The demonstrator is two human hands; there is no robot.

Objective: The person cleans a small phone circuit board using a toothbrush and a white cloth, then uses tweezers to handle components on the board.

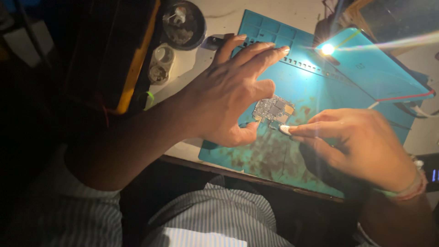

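A small grey circuit board [274, 110] lies on a stained blue work mat [315, 87]. My left hand [233, 89] pinches the board's left edge between thumb and index finger, the other fingers spread above it. My right hand [356, 144] pinches a small white swab-like piece [285, 129] and presses its tip against the board's lower right corner. A band sits on my right wrist.
A blue phone shell [370, 68] lies at the mat's upper right beside a bright light [327, 49]. A round dark dish [184, 24] and a small white double pot [160, 64] stand at upper left beside a black-and-yellow device [116, 50]. The table's front edge runs below the mat.
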